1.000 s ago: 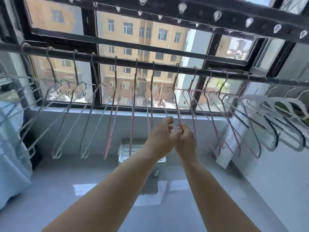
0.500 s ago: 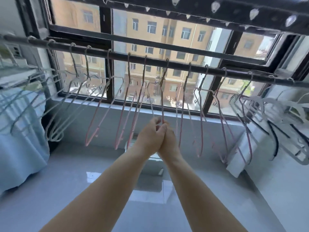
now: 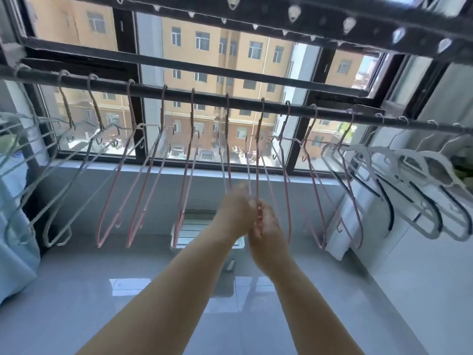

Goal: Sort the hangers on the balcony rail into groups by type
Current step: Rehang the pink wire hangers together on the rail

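Grouping pinks by pinching a thin pink wire hanger [image 3: 257,172] between left hand [image 3: 238,212] and right hand [image 3: 267,228] pressed together; next, probably sliding it toward nine o'clock along the dark metal rail [image 3: 210,95].

No legible text, label, brand, number or sign anywhere.

Rail [image 3: 210,98]: dark metal, matt. Pink hangers [image 3: 187,162]: thin coated wire, smooth. White hangers [image 3: 432,162]: plastic, matt. Floor [image 3: 76,290]: glossy tile. Sheet [image 3: 12,239]: blue cloth.
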`<state>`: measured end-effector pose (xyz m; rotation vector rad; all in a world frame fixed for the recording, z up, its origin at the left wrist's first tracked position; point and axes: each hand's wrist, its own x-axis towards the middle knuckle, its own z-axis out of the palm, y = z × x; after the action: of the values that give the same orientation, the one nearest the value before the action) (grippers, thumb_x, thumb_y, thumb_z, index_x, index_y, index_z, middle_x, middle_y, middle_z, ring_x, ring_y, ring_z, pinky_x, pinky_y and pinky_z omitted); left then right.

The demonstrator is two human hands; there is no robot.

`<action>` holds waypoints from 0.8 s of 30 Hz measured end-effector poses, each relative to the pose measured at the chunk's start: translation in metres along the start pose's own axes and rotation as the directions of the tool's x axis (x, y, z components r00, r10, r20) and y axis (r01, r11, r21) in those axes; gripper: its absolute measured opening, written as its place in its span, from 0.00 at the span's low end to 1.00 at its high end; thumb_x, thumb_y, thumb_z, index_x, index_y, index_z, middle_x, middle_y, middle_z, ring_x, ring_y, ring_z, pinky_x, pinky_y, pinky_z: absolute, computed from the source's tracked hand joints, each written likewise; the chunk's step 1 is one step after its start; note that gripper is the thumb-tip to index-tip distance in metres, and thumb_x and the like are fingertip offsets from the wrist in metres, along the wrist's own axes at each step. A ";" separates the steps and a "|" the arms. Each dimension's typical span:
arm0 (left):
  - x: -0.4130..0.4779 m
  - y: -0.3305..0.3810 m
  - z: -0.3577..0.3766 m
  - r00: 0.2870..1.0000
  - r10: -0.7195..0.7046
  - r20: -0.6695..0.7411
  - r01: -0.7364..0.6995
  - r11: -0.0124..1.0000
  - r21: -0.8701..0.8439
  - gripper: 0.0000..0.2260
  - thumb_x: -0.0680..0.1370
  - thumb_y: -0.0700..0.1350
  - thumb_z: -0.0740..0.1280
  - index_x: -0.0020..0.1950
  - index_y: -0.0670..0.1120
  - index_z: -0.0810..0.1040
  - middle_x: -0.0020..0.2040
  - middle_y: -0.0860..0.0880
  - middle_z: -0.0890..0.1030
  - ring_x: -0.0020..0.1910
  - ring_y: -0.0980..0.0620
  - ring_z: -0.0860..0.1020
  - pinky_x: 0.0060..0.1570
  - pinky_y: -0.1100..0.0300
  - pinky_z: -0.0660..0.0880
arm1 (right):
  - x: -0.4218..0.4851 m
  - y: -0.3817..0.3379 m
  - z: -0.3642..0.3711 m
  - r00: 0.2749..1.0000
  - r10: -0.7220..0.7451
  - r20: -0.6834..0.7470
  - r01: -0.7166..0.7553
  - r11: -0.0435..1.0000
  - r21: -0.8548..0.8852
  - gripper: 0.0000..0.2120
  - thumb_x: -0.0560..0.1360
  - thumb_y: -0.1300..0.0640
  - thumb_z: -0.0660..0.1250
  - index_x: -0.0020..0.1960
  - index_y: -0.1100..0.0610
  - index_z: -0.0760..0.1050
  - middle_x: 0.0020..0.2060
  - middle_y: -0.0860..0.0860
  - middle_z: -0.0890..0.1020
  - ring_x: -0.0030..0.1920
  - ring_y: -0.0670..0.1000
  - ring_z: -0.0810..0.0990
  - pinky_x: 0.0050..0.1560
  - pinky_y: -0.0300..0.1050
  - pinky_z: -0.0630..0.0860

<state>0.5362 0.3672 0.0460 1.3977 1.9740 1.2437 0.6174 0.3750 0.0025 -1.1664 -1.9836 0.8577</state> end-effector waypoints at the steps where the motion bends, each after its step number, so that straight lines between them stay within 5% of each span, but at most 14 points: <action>1: 0.004 0.000 0.001 1.000 -0.012 0.017 0.013 1.000 -0.010 0.14 0.79 0.38 0.56 0.64 0.38 0.68 0.59 0.37 0.76 0.51 0.44 0.76 0.49 0.56 0.71 | 0.002 -0.002 -0.001 1.000 0.001 0.003 -0.002 0.999 0.034 0.20 0.79 0.56 0.55 0.70 0.57 0.60 0.61 0.52 0.76 0.54 0.45 0.76 0.48 0.25 0.67; 3: 0.007 -0.005 0.003 0.999 -0.023 0.029 0.024 0.999 -0.028 0.12 0.79 0.39 0.57 0.62 0.39 0.70 0.57 0.41 0.77 0.54 0.44 0.76 0.52 0.58 0.71 | 0.003 -0.007 -0.001 1.000 -0.012 0.011 0.011 0.993 0.116 0.16 0.80 0.60 0.53 0.67 0.57 0.64 0.51 0.47 0.76 0.41 0.33 0.73 0.39 0.17 0.63; 5: 0.012 -0.008 0.005 0.999 -0.016 0.042 0.019 0.997 -0.071 0.10 0.78 0.39 0.59 0.58 0.40 0.72 0.54 0.43 0.79 0.55 0.45 0.77 0.56 0.56 0.72 | 0.005 -0.009 0.003 0.999 -0.019 -0.034 0.025 0.979 0.202 0.14 0.81 0.61 0.51 0.64 0.55 0.68 0.50 0.46 0.78 0.44 0.33 0.75 0.45 0.18 0.66; 8: 0.017 -0.012 0.007 0.998 -0.023 0.066 0.034 0.985 -0.171 0.09 0.77 0.36 0.60 0.55 0.40 0.74 0.52 0.42 0.80 0.52 0.44 0.78 0.57 0.51 0.74 | 0.010 -0.003 0.015 0.994 0.001 -0.108 0.031 0.954 0.299 0.14 0.81 0.60 0.51 0.61 0.55 0.72 0.52 0.51 0.81 0.55 0.46 0.79 0.61 0.46 0.74; 11: 0.020 -0.016 0.006 0.998 0.021 0.056 -0.010 0.981 -0.194 0.11 0.76 0.36 0.61 0.58 0.41 0.76 0.52 0.43 0.81 0.53 0.46 0.78 0.58 0.54 0.74 | 0.011 -0.001 0.019 0.990 0.007 -0.139 0.045 0.929 0.367 0.14 0.81 0.61 0.51 0.60 0.56 0.73 0.52 0.52 0.81 0.56 0.49 0.79 0.62 0.54 0.73; 16: 0.018 -0.022 0.005 0.997 0.059 0.046 -0.046 0.968 -0.245 0.14 0.76 0.36 0.61 0.62 0.41 0.74 0.54 0.45 0.81 0.52 0.51 0.78 0.53 0.65 0.71 | 0.012 -0.001 0.026 0.984 -0.035 -0.177 0.101 0.919 0.381 0.16 0.78 0.57 0.52 0.61 0.55 0.72 0.55 0.51 0.79 0.58 0.46 0.77 0.64 0.49 0.72; 20: 0.019 -0.025 0.003 0.997 0.051 0.052 -0.038 0.973 -0.226 0.16 0.77 0.38 0.62 0.65 0.42 0.71 0.57 0.45 0.80 0.55 0.50 0.78 0.59 0.61 0.72 | 0.011 0.000 0.022 0.990 -0.047 -0.136 0.093 0.930 0.355 0.14 0.80 0.60 0.52 0.56 0.47 0.73 0.51 0.45 0.79 0.54 0.37 0.77 0.59 0.37 0.72; 22: 0.017 -0.023 0.003 0.997 0.051 0.066 -0.036 0.976 -0.213 0.19 0.77 0.39 0.63 0.67 0.42 0.68 0.62 0.44 0.77 0.58 0.48 0.76 0.62 0.56 0.72 | 0.006 0.001 0.014 0.993 -0.060 -0.101 0.081 0.971 0.223 0.14 0.80 0.58 0.51 0.58 0.45 0.71 0.52 0.46 0.76 0.52 0.31 0.73 0.55 0.29 0.70; 24: 0.014 -0.019 0.004 0.993 0.116 0.022 -0.113 0.986 -0.120 0.21 0.77 0.40 0.63 0.70 0.44 0.65 0.65 0.44 0.73 0.63 0.48 0.73 0.65 0.57 0.69 | 0.002 0.004 0.001 0.974 -0.093 -0.207 0.089 0.996 -0.029 0.15 0.79 0.56 0.54 0.65 0.50 0.69 0.55 0.49 0.71 0.56 0.36 0.70 0.53 0.27 0.63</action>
<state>0.5233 0.3792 0.0304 1.4789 1.7911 1.3602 0.6176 0.3781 -0.0007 -1.1190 -1.8618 0.6438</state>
